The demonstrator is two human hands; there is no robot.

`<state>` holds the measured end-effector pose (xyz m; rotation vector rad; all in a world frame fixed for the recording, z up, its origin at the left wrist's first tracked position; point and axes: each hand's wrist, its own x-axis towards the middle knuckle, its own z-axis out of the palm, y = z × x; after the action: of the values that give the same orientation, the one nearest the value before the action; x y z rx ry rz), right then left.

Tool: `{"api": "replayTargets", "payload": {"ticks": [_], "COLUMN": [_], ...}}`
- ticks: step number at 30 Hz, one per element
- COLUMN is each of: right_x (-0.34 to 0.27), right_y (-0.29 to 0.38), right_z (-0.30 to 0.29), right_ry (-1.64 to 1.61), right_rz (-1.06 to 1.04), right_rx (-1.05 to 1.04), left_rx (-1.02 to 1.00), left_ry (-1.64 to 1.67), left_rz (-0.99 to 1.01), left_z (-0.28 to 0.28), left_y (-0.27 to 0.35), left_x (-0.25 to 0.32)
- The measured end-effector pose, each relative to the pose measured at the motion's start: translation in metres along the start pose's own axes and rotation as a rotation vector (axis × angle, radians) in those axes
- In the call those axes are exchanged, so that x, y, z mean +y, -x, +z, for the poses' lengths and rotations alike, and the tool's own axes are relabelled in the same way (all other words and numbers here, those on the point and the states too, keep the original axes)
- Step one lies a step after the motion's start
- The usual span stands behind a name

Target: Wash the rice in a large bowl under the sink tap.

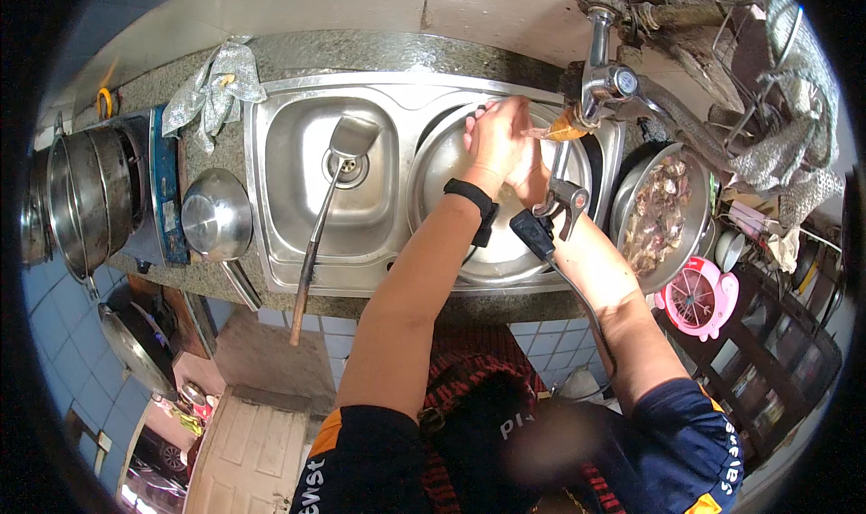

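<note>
Over a wide round metal basin (440, 196), which sits in the right-hand sink bowl, my two hands are pressed together. My left hand (495, 138) lies across the other, with fingertips showing at its left side. Partly hidden beneath it is my right hand (530, 172). Whether something small is between the palms cannot be seen. The chrome tap (605, 88) stands just right of the hands, with an orange-brown wrapping at its outlet. A black strap (470, 193) circles my left wrist. Near my right forearm hangs a black cabled device (532, 233).
A metal spatula (355, 137) leans in the left sink bowl (284, 176), its handle over the front edge. A saucepan (216, 213) and a grey cloth (215, 88) lie left. At right are a metal bowl of food pieces (656, 216) and a pink slicer (697, 296).
</note>
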<state>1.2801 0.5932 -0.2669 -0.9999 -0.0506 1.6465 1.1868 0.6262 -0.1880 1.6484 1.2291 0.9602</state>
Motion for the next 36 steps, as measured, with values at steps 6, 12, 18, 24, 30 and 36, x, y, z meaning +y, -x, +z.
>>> {"api": "replayTargets", "payload": {"ticks": [6,12,18,24,30,36], "right_x": [-0.024,-0.042,-0.049,-0.072,-0.094,-0.105], "right_y": [0.013,0.024,0.059,0.089,0.09,0.08], "right_z": [0.017,0.036,0.05,0.065,0.008,-0.06], "right_ry": [-0.132,-0.262,-0.242,0.152,1.737,2.083], "right_rz": [0.049,0.303,0.411,0.408,0.168,-0.413], "right_rx": [-0.144,-0.28,-0.305,-0.332,-0.341,0.459], "left_rx": [-0.212,-0.15,-0.138,-0.372,-0.449,-0.069], "left_ry": [-0.211,0.09,0.385,1.119,0.134,-0.328], "left_rz": [0.259,0.179,-0.481,-1.003,-0.315,-0.318], "left_z": [-0.023,-0.046,-0.07,-0.047,-0.037,-0.092], "left_y": [0.028,0.067,0.068,0.029,0.059,0.176], "left_x": [0.002,0.008,-0.007,-0.001,-0.025,-0.024]}}
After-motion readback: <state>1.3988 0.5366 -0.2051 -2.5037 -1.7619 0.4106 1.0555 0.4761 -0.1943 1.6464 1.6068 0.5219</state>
